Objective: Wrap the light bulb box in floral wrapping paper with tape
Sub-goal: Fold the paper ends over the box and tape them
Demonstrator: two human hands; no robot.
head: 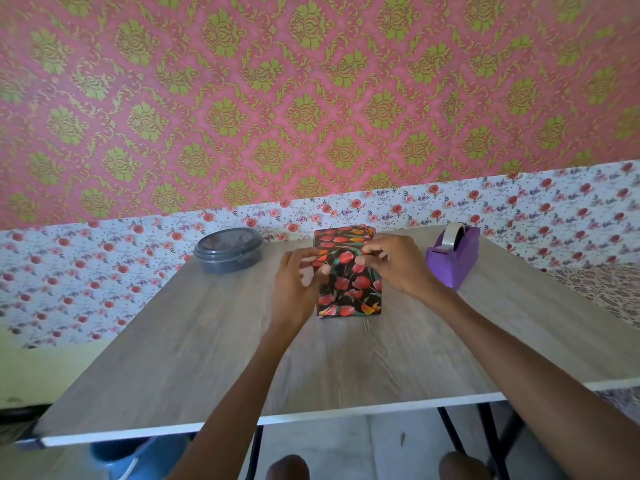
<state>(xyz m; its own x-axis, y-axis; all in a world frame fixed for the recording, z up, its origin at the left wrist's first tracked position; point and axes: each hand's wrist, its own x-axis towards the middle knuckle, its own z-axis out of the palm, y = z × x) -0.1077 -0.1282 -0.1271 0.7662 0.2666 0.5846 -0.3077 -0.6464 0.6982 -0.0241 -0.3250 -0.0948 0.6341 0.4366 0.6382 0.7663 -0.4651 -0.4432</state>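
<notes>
Both forearms are stretched forward over the table and brought together at the upper end of the wrapped box [348, 299]. The left hand [299, 275] is set against the box's upper left corner, back toward the camera, with the thumb laid on the near face and the fingers curled over the top edge. The floral wrapping paper [346, 242] is pinched there, though that hand is somewhat blurred. The right hand [393, 261] is held at the upper right corner with its fingers bent inward, and a fold of the paper is nipped between thumb and fingertips.

The work is done on a wood-grain table [214, 351] with a white edge and dark metal legs. A purple tape dispenser [453, 261] loaded with a roll of clear tape [453, 233] is placed to the right of the box, just beside the right hand. A round grey lidded container [228, 251] is placed to the left, near the far edge. The wall behind is covered with pink and green damask wallpaper [311, 98] above a white rose-print band [554, 209]. Two knees [289, 467] are seen below the table's near edge.

The box is stood upright at the middle of the table, toward the far side, fully covered in black paper printed with red and orange flowers. Its top edge is held between the two hands, while its lower half is left untouched.
</notes>
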